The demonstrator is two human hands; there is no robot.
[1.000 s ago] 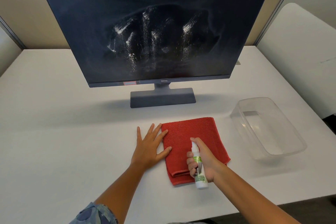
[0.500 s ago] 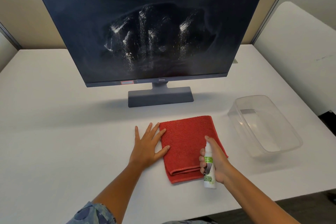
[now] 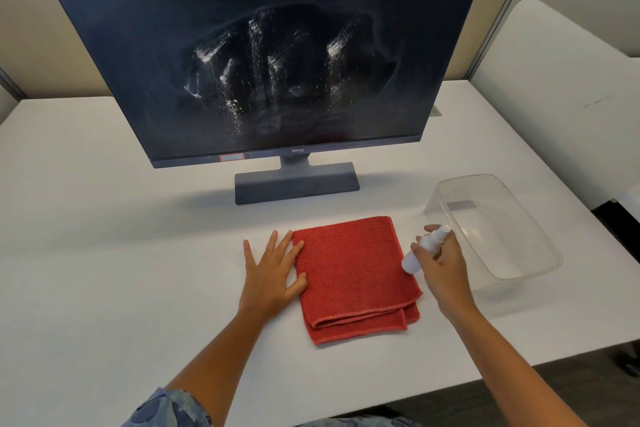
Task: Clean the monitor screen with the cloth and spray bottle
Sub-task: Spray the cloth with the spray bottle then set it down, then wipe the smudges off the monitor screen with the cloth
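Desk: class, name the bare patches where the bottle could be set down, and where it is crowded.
Free: the desk left of the left hand, and between monitor base and red cloth. Crowded: right hand holding the spray bottle between cloth and clear tub.

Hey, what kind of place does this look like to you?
Most likely an office cubicle or shared workspace: a smeared desktop monitor stands on a plain white desk, beige partition panels enclose it from behind, and a second white desk sits beyond the divider.
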